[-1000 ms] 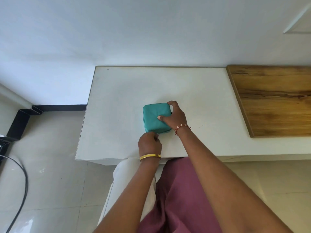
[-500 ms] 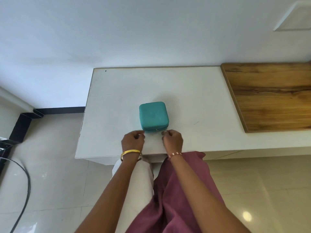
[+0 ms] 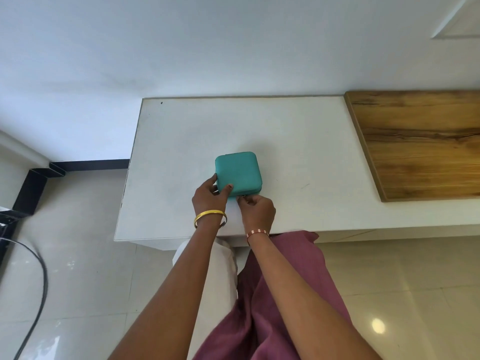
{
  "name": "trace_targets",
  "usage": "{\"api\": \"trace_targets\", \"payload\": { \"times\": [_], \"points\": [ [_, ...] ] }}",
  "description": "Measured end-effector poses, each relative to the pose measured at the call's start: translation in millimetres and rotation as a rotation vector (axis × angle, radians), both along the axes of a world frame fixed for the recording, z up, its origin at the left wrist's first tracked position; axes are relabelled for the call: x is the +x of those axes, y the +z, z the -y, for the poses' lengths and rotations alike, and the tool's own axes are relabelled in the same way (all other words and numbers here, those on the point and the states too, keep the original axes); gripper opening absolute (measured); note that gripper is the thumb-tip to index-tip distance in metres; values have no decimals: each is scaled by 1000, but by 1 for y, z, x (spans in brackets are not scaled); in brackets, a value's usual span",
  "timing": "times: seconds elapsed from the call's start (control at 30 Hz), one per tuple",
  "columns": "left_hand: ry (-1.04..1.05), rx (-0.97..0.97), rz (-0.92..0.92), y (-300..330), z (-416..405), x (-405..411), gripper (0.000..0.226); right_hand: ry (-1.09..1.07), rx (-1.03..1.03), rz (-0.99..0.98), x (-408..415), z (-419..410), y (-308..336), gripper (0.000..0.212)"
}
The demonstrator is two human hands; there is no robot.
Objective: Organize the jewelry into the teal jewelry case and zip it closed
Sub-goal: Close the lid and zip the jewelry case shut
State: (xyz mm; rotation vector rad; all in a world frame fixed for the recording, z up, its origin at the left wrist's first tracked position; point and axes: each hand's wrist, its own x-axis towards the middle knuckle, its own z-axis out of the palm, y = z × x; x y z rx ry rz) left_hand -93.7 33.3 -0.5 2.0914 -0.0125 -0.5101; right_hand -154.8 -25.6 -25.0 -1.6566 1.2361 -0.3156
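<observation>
Two hands on one small box, and the fine work is all on the right. The right hand has its fingertips pinched tight at the near edge of the teal jewelry case, on what looks like a small metal zipper pull; it is too tiny to say whether the pull is truly between the fingers or only under them. The left hand clamps the case's near-left corner, thumb pressed down on the lid, fingers wrapped along the left side.

The case sits lid down on the white table, near the front edge and well apart from the wooden board off to the right. No loose jewelry shows anywhere on the table, so this reads as the zipper stage.

The risks from here: a pinch that small can slip off the pull as the zip rounds a corner. If the left hand eases its press, the light case could skid or twist on the smooth top instead of letting the zipper run. A pull toward the body, with the edge so close, could drag it off. Anything poking out inside could snag the teeth, though the seam is too small to judge.
</observation>
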Motion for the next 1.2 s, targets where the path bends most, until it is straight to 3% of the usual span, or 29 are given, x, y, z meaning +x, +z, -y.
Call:
{"api": "trace_targets", "payload": {
  "times": [0.13,0.37,0.5,0.6,0.73,1.2],
  "points": [
    [-39,52,-6,5,-1,5,54,57,-24,-35,-5,8,5,16],
    [-48,85,-7,8,0,4,54,317,-292,-190,-21,46,7,15],
    [-59,118,-2,9,1,6,54,551,-560,-305,-17,56,7,18],
    [-64,139,6,10,2,8,53,610,-694,-270,-21,61,3,17],
    [-90,165,18,11,5,9,51,527,-660,-286,-24,78,-1,19],
    [-169,231,17,9,6,23,50,649,-645,-301,57,130,11,21]
  ]
}}
